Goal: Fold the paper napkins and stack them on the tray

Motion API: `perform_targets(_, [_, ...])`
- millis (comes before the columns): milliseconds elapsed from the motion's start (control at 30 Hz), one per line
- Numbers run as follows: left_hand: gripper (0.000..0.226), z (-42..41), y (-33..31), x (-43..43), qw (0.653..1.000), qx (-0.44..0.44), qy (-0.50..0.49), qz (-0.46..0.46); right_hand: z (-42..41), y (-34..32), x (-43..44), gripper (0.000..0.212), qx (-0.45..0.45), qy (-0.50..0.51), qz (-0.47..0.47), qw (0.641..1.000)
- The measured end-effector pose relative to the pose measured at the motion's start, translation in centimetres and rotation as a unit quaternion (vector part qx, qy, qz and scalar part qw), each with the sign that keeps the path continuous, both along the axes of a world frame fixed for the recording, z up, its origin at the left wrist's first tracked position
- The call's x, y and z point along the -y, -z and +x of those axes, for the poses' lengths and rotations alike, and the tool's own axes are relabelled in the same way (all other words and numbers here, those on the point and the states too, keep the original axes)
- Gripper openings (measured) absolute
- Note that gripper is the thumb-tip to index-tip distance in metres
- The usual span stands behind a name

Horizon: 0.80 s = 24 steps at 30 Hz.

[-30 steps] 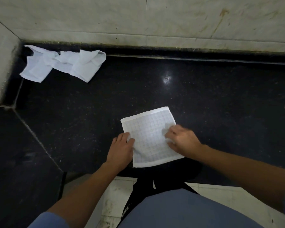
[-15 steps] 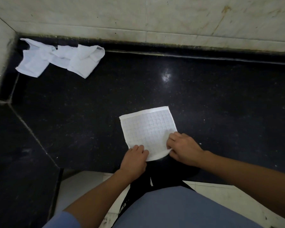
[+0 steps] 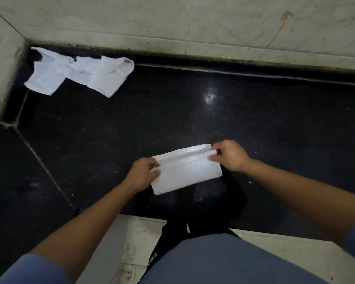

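Your left hand (image 3: 140,175) and right hand (image 3: 230,155) pinch opposite ends of a white paper napkin (image 3: 188,173), doubled into a rectangle on the glossy, speckled black stone bench (image 3: 193,111); crumpled napkins (image 3: 78,72) lie near the wall (image 3: 193,21).

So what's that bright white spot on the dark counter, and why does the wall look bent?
Head view: the spot is a light's glare on the polished counter; the held napkin is overexposed, nearly featureless; the wide-angle lens bows the wall.
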State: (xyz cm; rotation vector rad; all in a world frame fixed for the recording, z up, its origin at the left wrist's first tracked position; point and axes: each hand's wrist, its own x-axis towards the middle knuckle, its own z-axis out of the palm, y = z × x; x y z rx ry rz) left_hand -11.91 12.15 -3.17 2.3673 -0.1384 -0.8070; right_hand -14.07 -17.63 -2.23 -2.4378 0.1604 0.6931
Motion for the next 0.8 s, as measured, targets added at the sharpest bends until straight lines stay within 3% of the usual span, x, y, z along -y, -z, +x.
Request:
perform_targets(133, [0.003,2.5,1.0,0.7,0.995,0.061,-0.047,0.060,2.5,1.7,-0.9,0.020,-0.014,0.023,-0.069,0.997])
perform_targets(233, [0.002,3.0,2.1,1.0,0.990,0.050,-0.069,0.110,2.8,2.6,-1.2,0.026,-0.013,0.032,-0.119,0.992])
perform_targets(333, [0.014,2.5,2.4,1.0,0.985,0.049,-0.070,0.152,2.1,2.2,-1.4,0.035,0.052,-0.016,-0.202,0.978])
perform_targets(433, [0.027,1.5,1.7,1.0,0.974,0.142,0.002,0.174,0.3,1.9,-2.0,0.033,0.169,-0.102,-0.189,0.962])
perform_targets(533, [0.016,-0.9,1.4,1.2,0.963,0.201,0.124,0.128,-2.9,3.1,-3.0,0.017,0.174,-0.210,-0.122,0.954])
perform_targets(600, [0.006,-3.1,1.8,0.8,0.952,0.208,0.193,0.116,-4.9,4.0,-2.5,0.010,0.173,-0.189,-0.109,0.960])
perform_targets(800, [0.022,-5.8,3.6,-2.0,0.941,0.219,0.214,0.142,-6.2,3.9,-0.1,0.019,0.138,-0.067,-0.143,0.978])
